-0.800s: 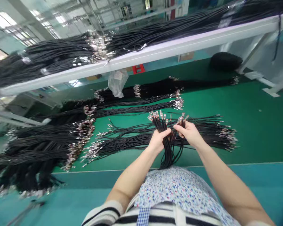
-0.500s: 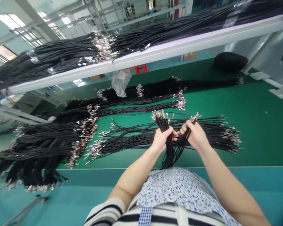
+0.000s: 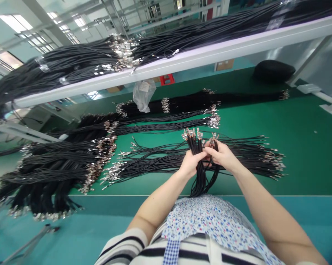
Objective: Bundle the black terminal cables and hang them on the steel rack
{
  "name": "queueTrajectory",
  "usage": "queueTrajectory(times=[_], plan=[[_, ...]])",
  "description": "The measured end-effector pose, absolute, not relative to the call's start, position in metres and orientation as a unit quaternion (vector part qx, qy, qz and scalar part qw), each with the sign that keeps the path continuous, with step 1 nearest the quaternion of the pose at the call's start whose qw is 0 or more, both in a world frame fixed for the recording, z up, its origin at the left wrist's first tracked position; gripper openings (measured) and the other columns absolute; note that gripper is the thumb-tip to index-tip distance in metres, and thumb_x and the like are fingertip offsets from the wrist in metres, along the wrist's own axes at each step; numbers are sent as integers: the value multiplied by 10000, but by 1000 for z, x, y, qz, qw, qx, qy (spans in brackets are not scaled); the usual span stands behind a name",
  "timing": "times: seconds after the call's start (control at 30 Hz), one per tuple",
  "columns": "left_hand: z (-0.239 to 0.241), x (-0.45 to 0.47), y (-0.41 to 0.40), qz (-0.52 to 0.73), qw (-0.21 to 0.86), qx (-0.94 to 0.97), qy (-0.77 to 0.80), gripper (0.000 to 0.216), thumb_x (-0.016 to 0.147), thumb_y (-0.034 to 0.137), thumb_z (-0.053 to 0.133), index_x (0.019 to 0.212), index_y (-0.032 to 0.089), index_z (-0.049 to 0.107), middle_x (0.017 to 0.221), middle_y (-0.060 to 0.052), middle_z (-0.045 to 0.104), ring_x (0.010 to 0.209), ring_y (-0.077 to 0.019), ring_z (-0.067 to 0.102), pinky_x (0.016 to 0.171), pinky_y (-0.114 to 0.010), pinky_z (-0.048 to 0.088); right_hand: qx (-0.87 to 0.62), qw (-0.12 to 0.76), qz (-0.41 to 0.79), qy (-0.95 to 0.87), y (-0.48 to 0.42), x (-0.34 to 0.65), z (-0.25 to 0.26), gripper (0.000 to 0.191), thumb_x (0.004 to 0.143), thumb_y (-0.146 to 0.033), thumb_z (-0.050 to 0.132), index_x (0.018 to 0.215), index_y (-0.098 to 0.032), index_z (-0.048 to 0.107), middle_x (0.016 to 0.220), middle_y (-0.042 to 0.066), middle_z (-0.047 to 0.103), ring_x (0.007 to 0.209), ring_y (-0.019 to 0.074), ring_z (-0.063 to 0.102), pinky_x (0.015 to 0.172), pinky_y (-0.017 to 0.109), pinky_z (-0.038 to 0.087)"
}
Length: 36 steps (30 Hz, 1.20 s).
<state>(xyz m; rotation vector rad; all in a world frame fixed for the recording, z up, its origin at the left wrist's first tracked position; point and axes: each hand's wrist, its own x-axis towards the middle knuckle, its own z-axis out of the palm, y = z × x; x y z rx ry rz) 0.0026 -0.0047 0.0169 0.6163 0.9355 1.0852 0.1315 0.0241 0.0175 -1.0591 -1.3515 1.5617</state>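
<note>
Left hand (image 3: pixel 189 165) closed round upright wire bundle (image 3: pixel 195 144), terminals (image 3: pixel 192 133) up; right hand (image 3: pixel 223 157) pinches smaller bunch (image 3: pixel 215 142) just beside.

green bench top (image 3: pixel 306 154) w/ white shelf (image 3: pixel 210 55) above, bright windows (image 3: pixel 12 22)

Black-and-white striped top (image 3: pixel 127 247) under a floral apron (image 3: pixel 210 221) with a blue gingham strip (image 3: pixel 170 254)

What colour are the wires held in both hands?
Black wires with silvery metal tips, gripped by left hand and right hand; head view.
</note>
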Motion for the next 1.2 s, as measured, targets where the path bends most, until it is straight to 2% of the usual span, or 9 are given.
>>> queueTrajectory(times=[0.13, 0.27, 0.4, 0.5, 0.67, 0.73, 0.9, 1.03, 1.2], plan=[[21, 6, -6, 477, 706, 285, 439, 342, 544, 285, 742, 783, 89, 596, 592, -9, 544, 541, -112, 531, 555, -310, 499, -420, 395, 598, -557, 28, 128, 17, 311, 667, -395, 674, 770, -141, 527, 559, -30, 512, 424, 80, 461, 401, 200, 383], [20, 5, -4, 471, 709, 294, 435, 341, 563, 307, 734, 795, 95, 603, 633, -23, 573, 560, -127, 558, 564, -307, 500, -432, 427, 601, -519, 32, 124, 9, 350, 666, -441, 671, 651, -142, 490, 517, -28, 481, 418, 88, 447, 377, 204, 369], [19, 1, 1, 448, 701, 334, 443, 339, 592, 330, 719, 823, 105, 614, 673, -37, 608, 562, -129, 575, 555, -279, 483, -462, 475, 571, -485, 30, 121, 2, 367, 686, -490, 643, 665, -152, 500, 491, -26, 478, 388, 105, 449, 351, 219, 370], [20, -2, 6, 436, 691, 370, 443, 286, 599, 323, 712, 752, 104, 611, 617, -25, 595, 514, -107, 545, 505, -234, 440, -490, 487, 540, -481, 27, 119, 2, 367, 707, -506, 617, 692, -154, 517, 469, -22, 486, 369, 124, 460, 342, 234, 374], [19, -5, 4, 401, 709, 373, 444, 337, 601, 348, 717, 807, 108, 602, 632, -48, 633, 549, -145, 591, 546, -265, 465, -523, 522, 441, -509, 27, 121, 12, 339, 712, -467, 624, 677, -140, 542, 512, -19, 497, 437, 91, 439, 439, 219, 381], [15, -4, -1, 378, 733, 365, 432, 370, 599, 368, 724, 814, 98, 589, 640, -71, 644, 575, -171, 614, 579, -297, 486, -523, 502, 421, -546, 30, 124, 20, 332, 719, -459, 616, 678, -134, 561, 509, -19, 484, 464, 90, 432, 468, 218, 370], [7, 0, -16, 402, 757, 313, 408, 415, 611, 396, 726, 838, 84, 573, 669, -99, 650, 548, -168, 613, 579, -308, 493, -470, 401, 474, -627, 36, 134, 36, 320, 725, -451, 608, 694, -133, 580, 486, -22, 461, 468, 96, 421, 459, 218, 334], [8, 2, -21, 384, 795, 289, 370, 470, 631, 410, 718, 946, 89, 583, 777, -134, 667, 664, -211, 648, 637, -337, 503, -455, 389, 503, -624, 34, 142, 35, 329, 711, -459, 614, 693, -133, 569, 488, -23, 463, 431, 79, 376, 417, 210, 297], [8, 8, -24, 378, 793, 294, 376, 495, 652, 430, 698, 983, 76, 600, 809, -160, 673, 672, -233, 655, 631, -339, 506, -423, 337, 537, -647, 26, 153, 30, 279, 707, -407, 611, 675, -133, 571, 543, -4, 532, 490, 99, 449, 475, 218, 360]])
